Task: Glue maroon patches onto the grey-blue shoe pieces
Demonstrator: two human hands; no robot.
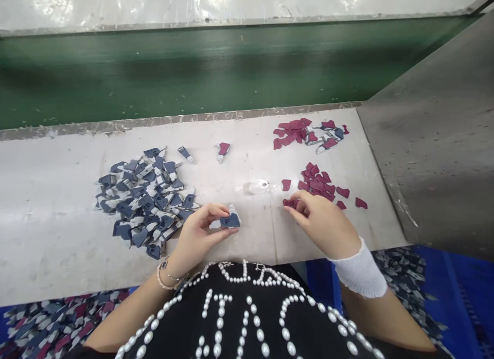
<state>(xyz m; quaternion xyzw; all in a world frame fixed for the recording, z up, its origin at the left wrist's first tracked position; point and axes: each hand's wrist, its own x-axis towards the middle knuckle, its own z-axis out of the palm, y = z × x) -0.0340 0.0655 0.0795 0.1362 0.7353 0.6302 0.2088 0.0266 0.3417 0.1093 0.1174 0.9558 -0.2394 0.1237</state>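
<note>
Navy fabric piece (230, 221) sat pinched between thumb and fingertips of the left hand (197, 239) (its white tab poking out), while the right hand (318, 220) gripped a maroon fabric scrap (289, 202) just beside a loose maroon pile (316, 181).

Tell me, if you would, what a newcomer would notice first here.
Two heaps stand out on the pale work surface: navy fabric pieces at left, burgundy fabric pieces at right. Between them, the left hand holds a navy piece and the right hand pinches a burgundy piece. A green conveyor belt runs beyond.
</note>
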